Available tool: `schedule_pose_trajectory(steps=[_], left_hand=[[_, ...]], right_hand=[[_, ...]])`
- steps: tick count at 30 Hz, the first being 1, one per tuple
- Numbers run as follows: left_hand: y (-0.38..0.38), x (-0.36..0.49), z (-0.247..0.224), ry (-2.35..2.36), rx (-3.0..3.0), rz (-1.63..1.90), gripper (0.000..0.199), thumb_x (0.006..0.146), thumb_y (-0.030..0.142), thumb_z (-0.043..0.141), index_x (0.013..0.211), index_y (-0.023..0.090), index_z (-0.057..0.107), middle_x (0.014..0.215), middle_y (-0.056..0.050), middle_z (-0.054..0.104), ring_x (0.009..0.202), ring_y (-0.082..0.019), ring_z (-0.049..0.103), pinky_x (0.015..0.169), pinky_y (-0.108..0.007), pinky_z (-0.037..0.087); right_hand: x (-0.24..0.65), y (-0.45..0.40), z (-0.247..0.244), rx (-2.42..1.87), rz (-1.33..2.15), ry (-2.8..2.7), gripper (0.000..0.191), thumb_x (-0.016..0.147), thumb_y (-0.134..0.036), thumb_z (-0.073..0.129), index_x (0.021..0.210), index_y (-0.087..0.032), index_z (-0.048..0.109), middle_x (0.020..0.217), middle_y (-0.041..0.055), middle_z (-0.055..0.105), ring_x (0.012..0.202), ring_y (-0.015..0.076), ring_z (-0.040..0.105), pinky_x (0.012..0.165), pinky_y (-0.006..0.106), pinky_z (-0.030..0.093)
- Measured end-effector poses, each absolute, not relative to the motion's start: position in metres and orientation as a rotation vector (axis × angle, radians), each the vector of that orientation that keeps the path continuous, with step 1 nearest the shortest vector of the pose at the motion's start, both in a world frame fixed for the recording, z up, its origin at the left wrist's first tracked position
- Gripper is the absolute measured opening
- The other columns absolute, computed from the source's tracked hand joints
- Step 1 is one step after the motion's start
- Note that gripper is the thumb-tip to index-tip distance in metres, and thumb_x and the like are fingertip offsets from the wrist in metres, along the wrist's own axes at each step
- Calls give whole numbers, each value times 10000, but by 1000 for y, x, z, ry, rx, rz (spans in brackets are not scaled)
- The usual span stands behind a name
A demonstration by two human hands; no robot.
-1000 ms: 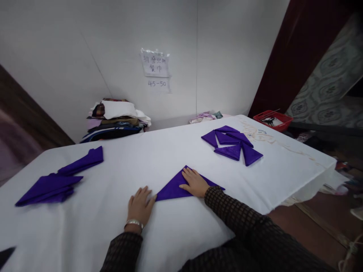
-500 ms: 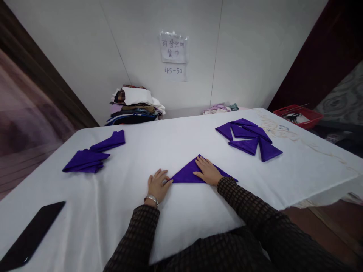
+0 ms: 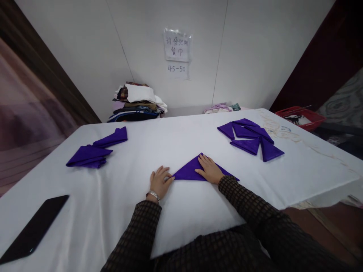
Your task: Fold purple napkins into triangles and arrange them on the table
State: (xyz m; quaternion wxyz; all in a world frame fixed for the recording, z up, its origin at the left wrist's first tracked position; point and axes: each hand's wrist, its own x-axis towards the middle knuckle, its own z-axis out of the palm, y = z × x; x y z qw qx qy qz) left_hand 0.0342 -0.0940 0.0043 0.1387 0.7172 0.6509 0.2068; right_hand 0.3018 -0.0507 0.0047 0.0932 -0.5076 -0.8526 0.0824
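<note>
Framing shifts most since the earlier frame: view swings left and down, bringing a phone (image 3: 35, 228) more fully into sight. Hands and purple cloth (image 3: 187, 170) keep much the same places relative to each other.

Cloth lies flat on the white table (image 3: 193, 211), a folded triangle, point away from the person, long edge toward the body. Serves as landmark below.

Right hand (image 3: 209, 169): open, palm down over the middle of the cloth, fingers loosely spread, reaching close to the far point. No grasp. Probably laid flat to keep the layers down and stop slipping.

Left hand (image 3: 162, 182): partly curled, thumb and forefinger at the cloth's left corner, other fingers lifted a little. Pinch or mere touch, cannot tell; likely there to steady or true up that corner. Bracelet (image 3: 153, 195) on this wrist.

Beyond the cloth, to its right: folded triangles (image 3: 271, 150), also purple, set close, some overlapping; perhaps grouped apart to leave working room. Beyond it, to its left: purple bundles (image 3: 87, 155), looser in shape, kept clear of the hands. Phone sits nearer the body, well left of the cloth, seemingly out of the way.
</note>
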Motion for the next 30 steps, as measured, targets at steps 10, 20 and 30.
schedule_pose_trajectory(steps=[10, 20, 30], left_hand=[[-92, 35, 5, 1882, 2006, 679, 164, 816, 298, 528, 682, 229, 592, 1187, -16, 611, 1283, -250, 377, 1059, -538, 195], [-97, 22, 6, 1640, 2117, 679, 133, 789, 290, 554, 684, 215, 587, 1099, -39, 643, 1252, -266, 410, 1041, -534, 252], [-138, 38, 23, 1501, 2201, 609, 178, 847, 329, 484, 798, 218, 615, 1117, -46, 635, 1128, -229, 530, 1016, -515, 324]], right_hand=[[302, -51, 8, -1494, 266, -2540, 777, 888, -634, 226, 1396, -54, 328, 1473, 173, 256, 1371, 264, 178, 1101, 411, 146], [310, -48, 5, -1340, 298, -2650, 762, 887, -629, 255, 1414, -80, 299, 1483, 161, 230, 1379, 256, 153, 1112, 419, 138], [323, -44, 10, -1003, 368, -2823, 745, 883, -602, 340, 1426, -97, 268, 1491, 158, 205, 1384, 240, 130, 1119, 418, 123]])
